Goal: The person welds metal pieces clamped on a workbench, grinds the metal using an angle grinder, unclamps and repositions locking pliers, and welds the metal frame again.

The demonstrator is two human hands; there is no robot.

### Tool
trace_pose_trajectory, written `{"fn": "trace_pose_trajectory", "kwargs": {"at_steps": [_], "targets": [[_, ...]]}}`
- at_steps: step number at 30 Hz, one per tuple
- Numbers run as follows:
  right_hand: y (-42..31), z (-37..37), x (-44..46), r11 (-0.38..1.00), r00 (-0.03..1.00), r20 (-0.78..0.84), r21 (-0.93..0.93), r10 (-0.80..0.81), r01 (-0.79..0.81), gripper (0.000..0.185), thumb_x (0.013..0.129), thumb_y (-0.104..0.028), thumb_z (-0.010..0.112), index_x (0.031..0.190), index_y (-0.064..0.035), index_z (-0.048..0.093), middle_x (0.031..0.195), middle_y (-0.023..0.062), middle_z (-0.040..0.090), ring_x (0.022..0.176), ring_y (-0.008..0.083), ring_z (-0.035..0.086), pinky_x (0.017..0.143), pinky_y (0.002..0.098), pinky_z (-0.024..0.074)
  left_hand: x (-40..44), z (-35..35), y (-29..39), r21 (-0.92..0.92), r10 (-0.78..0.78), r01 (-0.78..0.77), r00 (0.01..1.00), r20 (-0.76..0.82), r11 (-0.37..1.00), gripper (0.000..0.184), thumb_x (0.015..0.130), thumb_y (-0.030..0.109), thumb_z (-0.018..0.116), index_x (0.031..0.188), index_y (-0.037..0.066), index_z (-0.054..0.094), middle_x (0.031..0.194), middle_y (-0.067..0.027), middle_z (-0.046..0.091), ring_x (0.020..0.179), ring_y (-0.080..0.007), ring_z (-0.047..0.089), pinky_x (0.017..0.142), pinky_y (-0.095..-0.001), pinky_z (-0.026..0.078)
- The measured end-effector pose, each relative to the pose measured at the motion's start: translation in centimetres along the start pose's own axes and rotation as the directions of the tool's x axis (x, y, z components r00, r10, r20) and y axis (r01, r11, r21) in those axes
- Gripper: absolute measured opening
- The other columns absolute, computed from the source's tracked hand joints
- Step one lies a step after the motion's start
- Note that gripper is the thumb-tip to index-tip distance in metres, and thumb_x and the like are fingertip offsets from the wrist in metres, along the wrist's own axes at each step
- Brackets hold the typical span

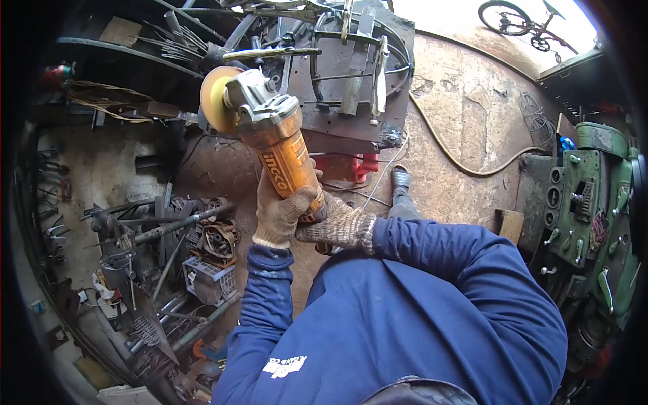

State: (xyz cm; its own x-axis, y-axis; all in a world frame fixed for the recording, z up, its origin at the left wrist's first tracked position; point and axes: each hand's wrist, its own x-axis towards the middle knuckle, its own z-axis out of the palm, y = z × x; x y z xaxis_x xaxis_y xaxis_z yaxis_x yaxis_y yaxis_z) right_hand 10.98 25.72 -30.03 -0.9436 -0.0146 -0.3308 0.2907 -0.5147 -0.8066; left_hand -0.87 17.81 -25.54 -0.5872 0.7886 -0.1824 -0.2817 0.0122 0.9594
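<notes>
Green machinery point(565, 219) and metal scrap point(181, 225) flank the grinder point(287, 162).

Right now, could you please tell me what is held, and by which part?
An orange-bodied, grey-headed angle grinder: the left grip is around its orange body, the right grip at its rear end.

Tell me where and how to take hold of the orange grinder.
Best taken by its long body, from the rear end nearest the wearer. The orange grinder tilts with its disc and silver head pointing away, so gripping behind the head should keep fingers clear. The left hand wraps the body; the right hand is at the rear.
</notes>
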Motion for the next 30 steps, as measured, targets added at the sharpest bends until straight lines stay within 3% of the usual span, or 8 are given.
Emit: {"fn": "trace_pose_trajectory", "kwargs": {"at_steps": [4,8,10,15,19,21,28,30], "targets": [[-0.2,-1.3,-0.3,0.997,0.994,0.091,0.061,-0.058,0.053,0.044,0.080,-0.010,0.079,0.118,-0.0067,0.056,0.086,0.0046,0.064,0.071,0.0142,0.061,0.059,0.0304,0.0521,-0.3,1.0,0.3,0.088,-0.017,0.021,0.999,-0.041,0.996,0.068,0.072,0.011,0.085,0.128,0.000,0.048,0.110,-0.0125,0.066,0.094,-0.0223,0.069,0.082,-0.0342,0.059],[-1.6,-2.1,-0.6,0.992,0.983,0.132,-0.035,0.128,-0.125,0.044,0.080,-0.012,0.079,0.118,-0.0065,0.056,0.088,0.0050,0.065,0.072,0.0142,0.062,0.060,0.0322,0.0531,0.1,1.8,0.1,0.139,0.008,0.001,0.998,-0.064,0.990,0.068,0.071,0.012,0.086,0.127,0.000,0.050,0.111,-0.0126,0.066,0.095,-0.0215,0.069,0.084,-0.0331,0.058],[-1.5,-2.0,-0.6,0.968,0.995,0.091,-0.242,-0.050,0.070,0.062,0.084,-0.017,0.071,0.139,-0.0108,0.045,0.117,0.0095,0.063,0.104,0.0233,0.063,0.090,0.0362,0.0524,0.2,2.0,-0.1,0.135,-0.001,0.009,0.998,-0.060,0.991,0.073,0.072,0.020,0.087,0.130,-0.001,0.047,0.114,-0.0140,0.065,0.098,-0.0236,0.068,0.085,-0.0351,0.059],[-3.3,-1.8,-1.6,0.962,0.994,0.047,-0.254,-0.094,0.103,0.055,0.085,-0.017,0.068,0.137,-0.0097,0.049,0.124,0.0111,0.062,0.115,0.0239,0.060,0.102,0.0358,0.0468,0.3,2.8,-0.2,0.059,0.011,-0.007,0.997,-0.081,0.998,0.078,0.074,0.027,0.088,0.133,-0.002,0.045,0.117,-0.0156,0.063,0.102,-0.0264,0.067,0.086,-0.0372,0.060],[-3.3,-1.5,-1.8,0.979,0.998,0.017,-0.194,-0.054,0.056,0.056,0.083,-0.018,0.071,0.135,-0.0098,0.051,0.124,0.0119,0.062,0.116,0.0244,0.060,0.102,0.0361,0.0466,0.3,2.8,0.0,0.070,0.026,-0.022,0.997,-0.069,0.997,0.077,0.075,0.024,0.087,0.134,-0.002,0.044,0.116,-0.0162,0.063,0.101,-0.0263,0.067,0.085,-0.0376,0.060],[-2.2,-1.5,-1.2,0.981,0.999,0.008,-0.186,-0.048,0.048,0.059,0.081,-0.018,0.074,0.135,-0.0105,0.051,0.121,0.0115,0.063,0.113,0.0246,0.061,0.100,0.0367,0.0480,0.2,2.8,0.3,0.047,-0.003,0.006,0.998,-0.068,0.999,0.072,0.073,0.006,0.083,0.133,-0.001,0.044,0.117,-0.0171,0.063,0.102,-0.0265,0.067,0.083,-0.0360,0.060],[-0.6,-2.0,-0.7,0.996,0.999,0.003,-0.075,0.042,-0.042,0.080,0.075,-0.024,0.080,0.142,-0.0103,0.040,0.111,0.0102,0.064,0.105,0.0237,0.063,0.092,0.0395,0.0523,-0.1,1.7,-0.1,0.132,0.058,-0.052,0.997,-0.042,0.990,0.079,0.075,0.025,0.087,0.135,-0.002,0.042,0.117,-0.0168,0.063,0.100,-0.0265,0.068,0.084,-0.0373,0.060],[-0.8,-2.8,-1.3,0.995,1.000,0.008,-0.094,-0.026,0.027,0.089,0.074,-0.028,0.083,0.146,-0.0087,0.034,0.110,0.0107,0.063,0.106,0.0237,0.062,0.093,0.0398,0.0520,-0.5,1.8,0.3,0.112,0.042,-0.036,0.998,-0.051,0.993,0.072,0.073,0.008,0.083,0.133,-0.001,0.045,0.116,-0.0141,0.063,0.101,-0.0251,0.067,0.086,-0.0354,0.059]]}}
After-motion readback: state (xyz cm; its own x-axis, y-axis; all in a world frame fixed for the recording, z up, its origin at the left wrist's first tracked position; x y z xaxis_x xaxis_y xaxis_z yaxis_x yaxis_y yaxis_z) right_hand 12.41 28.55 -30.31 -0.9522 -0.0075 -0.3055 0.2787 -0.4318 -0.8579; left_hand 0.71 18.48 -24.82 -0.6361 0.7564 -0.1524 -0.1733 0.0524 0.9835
